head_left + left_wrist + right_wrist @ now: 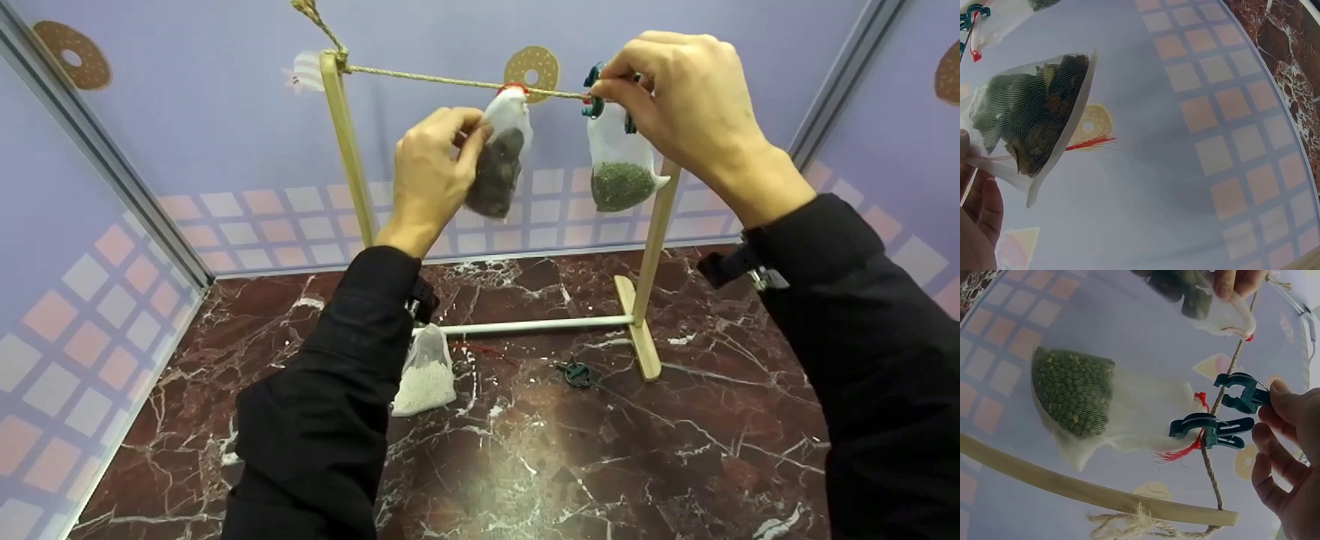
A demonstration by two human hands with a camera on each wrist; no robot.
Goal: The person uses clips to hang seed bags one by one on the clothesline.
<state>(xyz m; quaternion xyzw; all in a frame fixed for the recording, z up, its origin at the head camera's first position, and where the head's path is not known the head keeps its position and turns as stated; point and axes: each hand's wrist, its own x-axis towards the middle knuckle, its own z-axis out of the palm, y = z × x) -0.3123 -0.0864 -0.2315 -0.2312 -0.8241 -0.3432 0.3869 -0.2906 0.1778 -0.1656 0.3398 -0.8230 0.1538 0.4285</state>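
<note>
My left hand [435, 169] pinches the side of a mesh drawstring bag of dark dried leaves [499, 169], its red-tied top at the rope [427, 77]. My right hand [686, 97] pinches the handles of a green clothes clip [1248, 394], whose jaws stand apart beside the rope in the right wrist view. A second green clip [1202, 427] grips the rope and the red-corded neck of a bag of green dried herb [1072, 394], which hangs right of the leaf bag in the head view.
The rope runs between two wooden posts [345, 135] joined low by a white bar [540, 325]. On the dark marbled table [525, 465] lie a bag of white grains [426, 386], partly behind my left sleeve, and another green clip [577, 373]. Patterned panels [247, 150] stand around.
</note>
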